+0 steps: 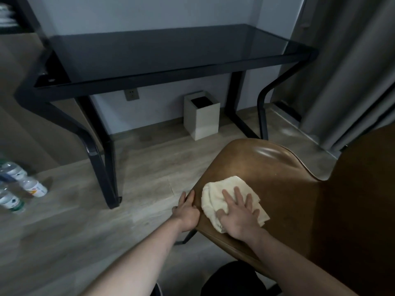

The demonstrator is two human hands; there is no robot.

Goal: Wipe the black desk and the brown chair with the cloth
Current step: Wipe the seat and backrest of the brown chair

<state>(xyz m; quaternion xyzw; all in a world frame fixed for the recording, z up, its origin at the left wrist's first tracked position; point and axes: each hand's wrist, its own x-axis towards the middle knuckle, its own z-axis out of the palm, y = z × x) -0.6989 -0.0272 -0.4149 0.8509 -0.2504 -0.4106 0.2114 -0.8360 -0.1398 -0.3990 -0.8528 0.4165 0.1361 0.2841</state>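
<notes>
Cream cloth [222, 195] lies crumpled on glossy brown chair [277, 167].

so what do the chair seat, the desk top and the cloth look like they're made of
Chair seat: smooth brown leather or leather-look vinyl, judging by the soft sheen near its front edge; which one is unclear.
Desk top: probably dark tinted glass on a black frame, since it mirrors the wall.
Cloth: cream terry-like fabric, matte and bunched in soft folds.

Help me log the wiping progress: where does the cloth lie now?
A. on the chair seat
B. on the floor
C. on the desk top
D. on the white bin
A: the cloth lies on the chair seat, pressed flat under the right hand.
</notes>
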